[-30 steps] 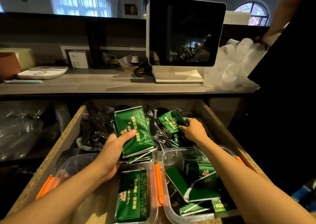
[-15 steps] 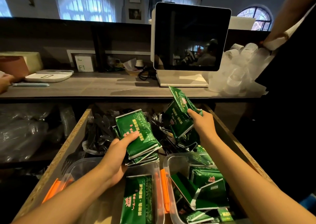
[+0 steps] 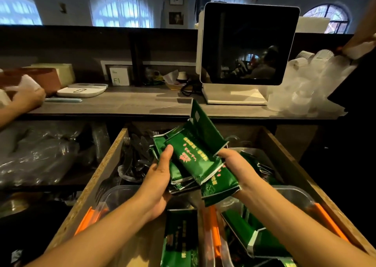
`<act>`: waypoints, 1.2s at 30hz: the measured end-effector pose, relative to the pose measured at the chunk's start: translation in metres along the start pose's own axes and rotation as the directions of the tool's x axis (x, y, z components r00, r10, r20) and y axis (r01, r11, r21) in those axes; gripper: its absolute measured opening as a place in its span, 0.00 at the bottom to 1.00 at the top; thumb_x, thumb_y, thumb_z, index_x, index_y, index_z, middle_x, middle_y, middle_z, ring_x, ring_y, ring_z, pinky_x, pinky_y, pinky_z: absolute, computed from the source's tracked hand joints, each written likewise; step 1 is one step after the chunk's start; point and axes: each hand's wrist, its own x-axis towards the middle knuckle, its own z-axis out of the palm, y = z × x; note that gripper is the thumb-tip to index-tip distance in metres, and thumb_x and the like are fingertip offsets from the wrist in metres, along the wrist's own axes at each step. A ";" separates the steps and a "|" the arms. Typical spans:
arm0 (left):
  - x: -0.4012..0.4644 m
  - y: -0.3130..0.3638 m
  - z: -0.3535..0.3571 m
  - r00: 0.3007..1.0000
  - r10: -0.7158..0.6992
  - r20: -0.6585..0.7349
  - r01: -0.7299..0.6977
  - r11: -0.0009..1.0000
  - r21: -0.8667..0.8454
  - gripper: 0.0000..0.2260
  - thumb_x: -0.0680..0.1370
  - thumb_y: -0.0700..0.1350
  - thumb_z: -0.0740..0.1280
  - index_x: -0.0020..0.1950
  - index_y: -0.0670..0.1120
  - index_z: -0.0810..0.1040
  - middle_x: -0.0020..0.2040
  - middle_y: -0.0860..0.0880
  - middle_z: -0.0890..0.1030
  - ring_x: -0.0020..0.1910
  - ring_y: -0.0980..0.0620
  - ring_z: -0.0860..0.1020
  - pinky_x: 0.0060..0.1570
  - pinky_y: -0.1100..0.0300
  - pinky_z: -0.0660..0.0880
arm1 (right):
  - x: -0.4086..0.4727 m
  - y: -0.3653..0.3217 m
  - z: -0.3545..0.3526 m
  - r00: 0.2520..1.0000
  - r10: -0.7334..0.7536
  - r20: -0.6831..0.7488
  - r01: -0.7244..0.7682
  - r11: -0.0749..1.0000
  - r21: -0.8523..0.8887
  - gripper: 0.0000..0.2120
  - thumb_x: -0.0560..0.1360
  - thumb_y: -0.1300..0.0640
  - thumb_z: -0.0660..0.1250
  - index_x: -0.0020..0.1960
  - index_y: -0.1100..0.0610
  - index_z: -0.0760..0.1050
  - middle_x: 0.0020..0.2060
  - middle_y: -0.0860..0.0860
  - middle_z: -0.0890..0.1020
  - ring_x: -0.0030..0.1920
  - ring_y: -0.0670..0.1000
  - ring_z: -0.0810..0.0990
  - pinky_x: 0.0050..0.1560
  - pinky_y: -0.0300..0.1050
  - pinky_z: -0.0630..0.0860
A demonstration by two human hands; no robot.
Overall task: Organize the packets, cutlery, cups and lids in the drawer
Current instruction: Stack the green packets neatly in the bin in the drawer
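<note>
well above the open wooden drawer (image 3: pixel 95 177), both hands meet on one stack of green packets (image 3: pixel 195 154). the left hand (image 3: pixel 158 177) curls round the stack's left edge, thumb pressed flat on the top packet's face and fingers hidden underneath. the right hand (image 3: pixel 236 165) grips the stack's right side, thumb on top near the packets' silver-edged ends, fingers tucked below out of sight. one packet at the far end of the grip stands up tilted, its back toward the camera; the others fan out between the two thumbs.

directly below the left hand sits a clear plastic container (image 3: pixel 118 193) with orange clips, a single green packet (image 3: pixel 181 240) lying in it. below the right hand is a second clear container (image 3: pixel 295 195), also orange-clipped, with several green packets (image 3: pixel 254 234) lying in it at mixed angles. beyond the left hand's knuckles, black plastic cutlery (image 3: pixel 136 154) is heaped in the drawer's far left part.

farther past the grip, on the counter (image 3: pixel 122 103), stands a dark screen on a white stand (image 3: pixel 248 44), with a bag of clear plastic cups (image 3: pixel 305 87) to its right. another person's hand (image 3: pixel 26 97) reaches in at the counter's left end, beside a white tray (image 3: pixel 81 91).
</note>
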 end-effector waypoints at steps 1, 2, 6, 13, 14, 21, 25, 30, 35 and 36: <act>-0.001 0.000 0.000 1.000 -0.002 0.008 0.002 1.000 -0.006 0.56 0.43 0.74 0.78 0.67 0.50 0.75 0.59 0.43 0.84 0.57 0.41 0.83 0.60 0.38 0.77 | 0.000 0.004 0.001 1.000 0.002 -0.004 -0.002 1.000 -0.025 0.07 0.70 0.60 0.67 0.43 0.65 0.78 0.32 0.59 0.82 0.28 0.56 0.82 0.29 0.44 0.81; -0.003 0.002 0.001 1.000 -0.004 0.016 0.004 1.000 -0.003 0.55 0.44 0.73 0.79 0.66 0.49 0.74 0.59 0.43 0.83 0.58 0.40 0.82 0.61 0.38 0.77 | 0.002 0.006 0.000 1.000 -0.009 -0.004 0.008 0.999 -0.052 0.10 0.67 0.59 0.69 0.45 0.65 0.79 0.35 0.60 0.83 0.30 0.57 0.83 0.33 0.46 0.82; -0.008 0.003 0.003 1.000 0.001 0.009 -0.001 0.999 0.052 0.35 0.63 0.55 0.80 0.65 0.45 0.74 0.56 0.42 0.84 0.56 0.41 0.83 0.59 0.40 0.78 | 0.001 0.008 -0.002 0.999 -0.045 -0.025 0.041 0.989 -0.140 0.08 0.72 0.60 0.69 0.47 0.64 0.81 0.41 0.62 0.84 0.34 0.58 0.84 0.35 0.47 0.82; -0.003 0.001 0.001 1.000 0.027 -0.010 -0.026 0.996 0.084 0.16 0.74 0.47 0.75 0.57 0.48 0.74 0.56 0.47 0.81 0.54 0.48 0.80 0.54 0.46 0.79 | 0.005 0.007 -0.005 0.998 -0.027 -0.048 0.020 0.988 -0.153 0.06 0.72 0.63 0.69 0.47 0.61 0.83 0.47 0.64 0.84 0.41 0.62 0.84 0.46 0.56 0.83; -0.003 0.002 0.001 0.999 0.040 -0.005 -0.039 0.996 0.086 0.15 0.74 0.48 0.75 0.54 0.47 0.73 0.56 0.49 0.79 0.55 0.50 0.78 0.56 0.46 0.78 | 0.006 0.006 -0.007 0.997 -0.061 -0.055 0.051 0.983 -0.178 0.07 0.72 0.63 0.69 0.48 0.58 0.84 0.46 0.62 0.85 0.41 0.61 0.84 0.43 0.54 0.83; 0.009 0.003 -0.008 1.000 0.014 -0.016 -0.013 0.999 0.052 0.33 0.62 0.57 0.78 0.63 0.49 0.73 0.64 0.44 0.77 0.65 0.40 0.75 0.63 0.37 0.74 | 0.005 -0.012 -0.017 0.978 -0.167 -0.121 0.113 0.924 -0.364 0.26 0.73 0.31 0.60 0.56 0.50 0.82 0.52 0.54 0.85 0.54 0.60 0.83 0.62 0.61 0.76; 0.012 0.000 -0.011 1.000 0.019 0.021 -0.021 0.996 0.084 0.41 0.52 0.60 0.78 0.62 0.51 0.74 0.65 0.45 0.78 0.66 0.41 0.75 0.65 0.37 0.72 | 0.003 -0.018 -0.011 0.947 -0.315 -0.066 0.211 0.761 -0.614 0.22 0.74 0.34 0.63 0.57 0.48 0.81 0.51 0.42 0.82 0.54 0.45 0.78 0.54 0.43 0.73; 0.006 0.000 -0.009 0.996 0.010 0.092 -0.020 0.994 0.104 0.26 0.70 0.53 0.77 0.65 0.48 0.75 0.63 0.45 0.81 0.62 0.43 0.79 0.63 0.40 0.75 | -0.005 -0.006 -0.006 0.976 -0.211 0.059 0.211 0.827 -0.521 0.15 0.72 0.52 0.74 0.56 0.55 0.81 0.44 0.53 0.87 0.42 0.52 0.86 0.40 0.42 0.81; 0.011 -0.001 -0.010 0.991 0.046 0.125 -0.061 0.990 0.124 0.32 0.65 0.56 0.80 0.64 0.47 0.73 0.65 0.48 0.77 0.65 0.48 0.75 0.68 0.43 0.70 | -0.003 -0.009 -0.009 0.958 -0.288 0.006 0.254 0.833 -0.492 0.02 0.73 0.58 0.73 0.45 0.57 0.83 0.33 0.49 0.86 0.31 0.46 0.84 0.30 0.34 0.75; 0.009 0.000 -0.009 0.989 0.047 0.138 -0.063 0.992 0.109 0.27 0.66 0.55 0.80 0.59 0.49 0.74 0.62 0.49 0.78 0.61 0.51 0.76 0.67 0.45 0.71 | -0.001 -0.008 -0.010 0.949 -0.315 -0.001 0.269 0.811 -0.520 0.02 0.74 0.57 0.73 0.43 0.55 0.83 0.32 0.48 0.85 0.32 0.45 0.84 0.31 0.34 0.75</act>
